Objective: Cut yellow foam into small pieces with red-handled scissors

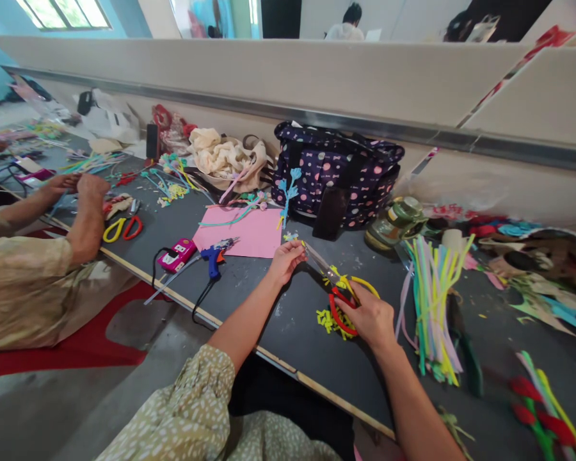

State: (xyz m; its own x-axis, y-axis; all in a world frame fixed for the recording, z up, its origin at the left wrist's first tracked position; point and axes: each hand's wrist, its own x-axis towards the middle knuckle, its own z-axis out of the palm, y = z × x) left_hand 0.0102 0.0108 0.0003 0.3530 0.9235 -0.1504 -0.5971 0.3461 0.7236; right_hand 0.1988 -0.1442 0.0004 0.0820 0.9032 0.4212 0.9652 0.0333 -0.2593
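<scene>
My right hand [372,314] is closed around the red and yellow handles of a pair of scissors [333,275]. The blades are aimed up and left, with their tips beside my left hand [288,261]. That hand is pinched, and a small yellow piece [303,243] shows at its fingertips; most of it is hidden. Under the scissors lies a pile of short yellow cut pieces [327,320]. Just beyond my left hand are a blue flower stem [288,195] and a pink sheet [249,234].
A blue glue gun [214,259] and a pink box with a cord [177,254] lie to the left. A co-worker's hands [89,184] work farther left, near other scissors [123,229]. A dotted bag [333,173] stands behind; bundled pastel fuzzy stems [434,307] lie right.
</scene>
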